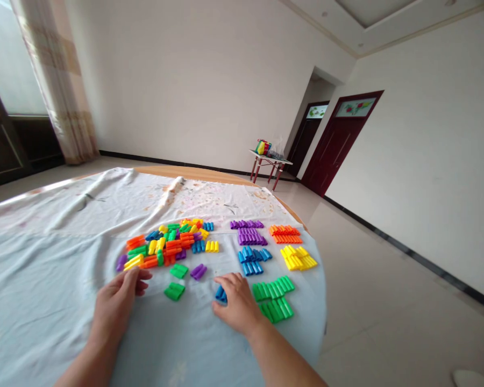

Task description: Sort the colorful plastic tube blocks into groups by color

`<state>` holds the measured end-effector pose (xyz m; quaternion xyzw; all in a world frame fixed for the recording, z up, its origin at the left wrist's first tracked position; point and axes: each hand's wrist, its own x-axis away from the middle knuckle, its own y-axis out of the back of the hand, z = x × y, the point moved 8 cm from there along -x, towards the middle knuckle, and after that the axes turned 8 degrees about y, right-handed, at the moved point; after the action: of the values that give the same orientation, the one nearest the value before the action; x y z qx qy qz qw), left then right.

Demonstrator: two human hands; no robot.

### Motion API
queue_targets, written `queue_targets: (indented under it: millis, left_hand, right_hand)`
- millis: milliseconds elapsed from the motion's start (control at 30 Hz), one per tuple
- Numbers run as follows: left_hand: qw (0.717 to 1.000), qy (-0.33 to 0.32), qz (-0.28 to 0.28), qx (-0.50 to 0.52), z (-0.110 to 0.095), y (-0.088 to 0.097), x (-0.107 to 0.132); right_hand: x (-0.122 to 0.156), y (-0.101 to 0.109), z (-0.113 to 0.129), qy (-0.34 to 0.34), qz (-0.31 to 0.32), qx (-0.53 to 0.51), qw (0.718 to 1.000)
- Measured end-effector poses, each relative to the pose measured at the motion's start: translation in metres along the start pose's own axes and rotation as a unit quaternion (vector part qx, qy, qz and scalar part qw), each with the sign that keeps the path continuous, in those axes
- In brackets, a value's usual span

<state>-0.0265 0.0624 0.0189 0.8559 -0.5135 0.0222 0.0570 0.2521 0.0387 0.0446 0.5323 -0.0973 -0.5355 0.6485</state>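
- On the table (44, 279), under a pale cloth, a mixed pile (167, 243) of coloured plastic pieces is spread; its pieces are too many and too overlapped to be counted.
- The left hand (119, 303) is laid palm down at the near edge of that pile, fingers loosely spread, nothing being held.
- The right hand (236, 303) is laid palm down with its fingers bent over a blue piece (220, 294), which is touched at the fingertips. Whether it is gripped cannot be told.
- That blue piece lies on the cloth between the loose pieces and the green group.
- Five sorted groups are set out right of the pile: purple group (248, 231), orange group (285, 234), blue group (254, 259), yellow group (298, 258) and green group (273, 298), the last in two rows.
- Three loose clusters lie between the hands: two green clusters (174, 291) and one purple cluster (198, 271).
- On a small side table (270, 160) by the far wall, one bag (263, 146) with colourful contents is seen, too small for these to be made out.
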Motion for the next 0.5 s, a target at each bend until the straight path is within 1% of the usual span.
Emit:
queue_targets:
  millis: [100, 267, 333, 500]
  left_hand:
    - [1.0, 0.003, -0.003, 0.0, 0.0027, 0.0007, -0.0014]
    - [1.0, 0.006, -0.003, 0.006, 0.0089, 0.0009, -0.0055]
    - [1.0, 0.009, -0.004, 0.007, 0.0103, 0.0014, -0.0061]
    - [1.0, 0.017, -0.004, 0.004, 0.0087, 0.002, -0.005]
  right_hand:
    - [-0.0012, -0.0027, -0.0008, 0.015, 0.007, -0.025, 1.0]
    - [-0.0038, -0.0039, 0.0055, 0.066, 0.005, -0.082, 0.994]
    - [-0.0026, -0.003, 0.0046, 0.063, 0.002, -0.087, 0.994]
    - [0.0009, 0.0014, -0.0025, 0.023, -0.012, -0.058, 0.998]
